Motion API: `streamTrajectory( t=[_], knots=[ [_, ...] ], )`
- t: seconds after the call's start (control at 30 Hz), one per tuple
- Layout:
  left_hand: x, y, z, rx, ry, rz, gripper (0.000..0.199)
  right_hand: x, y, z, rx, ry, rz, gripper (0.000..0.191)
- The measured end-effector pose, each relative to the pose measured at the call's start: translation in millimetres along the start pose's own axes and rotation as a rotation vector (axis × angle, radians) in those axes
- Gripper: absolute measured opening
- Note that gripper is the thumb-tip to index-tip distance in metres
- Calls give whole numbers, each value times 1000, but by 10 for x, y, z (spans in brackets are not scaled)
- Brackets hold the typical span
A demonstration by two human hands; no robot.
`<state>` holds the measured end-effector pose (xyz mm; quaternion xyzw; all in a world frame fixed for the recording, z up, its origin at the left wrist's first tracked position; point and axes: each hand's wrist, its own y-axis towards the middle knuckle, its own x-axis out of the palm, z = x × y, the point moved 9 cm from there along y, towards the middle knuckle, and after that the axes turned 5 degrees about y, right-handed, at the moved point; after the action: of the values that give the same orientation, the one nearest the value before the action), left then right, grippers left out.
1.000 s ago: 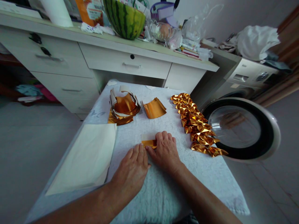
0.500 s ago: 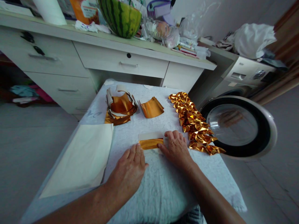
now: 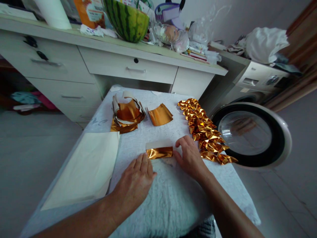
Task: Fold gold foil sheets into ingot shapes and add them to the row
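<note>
Left hand point(image 3: 137, 177): lay unclenched at gold strip's point(image 3: 159, 152) left end
Right hand point(image 3: 192, 157): curved open beside its right end
Gold sheets point(image 3: 160, 115): lay beyond

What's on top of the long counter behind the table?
A striped watermelon piece, an orange packet and clear plastic bags; whatever they hide behind them can't be seen.
</note>
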<state>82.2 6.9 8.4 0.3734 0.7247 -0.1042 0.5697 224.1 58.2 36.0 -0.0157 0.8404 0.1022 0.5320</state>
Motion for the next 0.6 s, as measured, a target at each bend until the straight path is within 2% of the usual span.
streamTrajectory(
  t=[0.07, 0.13, 0.3, 0.37, 0.43, 0.5, 0.6],
  knots=[
    [-21, -3, -4, 0, -8, 33, 32, 59, 6, -223, -148, 34, -80, 12],
    [-39, -8, -19, 0, -31, 66, 31, 167, 9, -378, -245, -24, -164, 11],
    [-83, 4, -142, -24, -137, 129, 22, 372, 85, -476, -328, -152, -276, 11],
    [-79, 34, -208, -45, -196, 100, 15, 390, 111, -497, -356, -180, -293, 14],
    [-44, 80, -249, -59, -245, 16, 11, 388, 124, -515, -375, -202, -299, 15],
    [-34, 135, -277, -78, -259, -50, 12, 377, 125, -526, -388, -205, -287, 14],
    [-74, 231, -296, -85, -234, -80, 16, 357, 118, -508, -389, -168, -234, 12]
  ],
)
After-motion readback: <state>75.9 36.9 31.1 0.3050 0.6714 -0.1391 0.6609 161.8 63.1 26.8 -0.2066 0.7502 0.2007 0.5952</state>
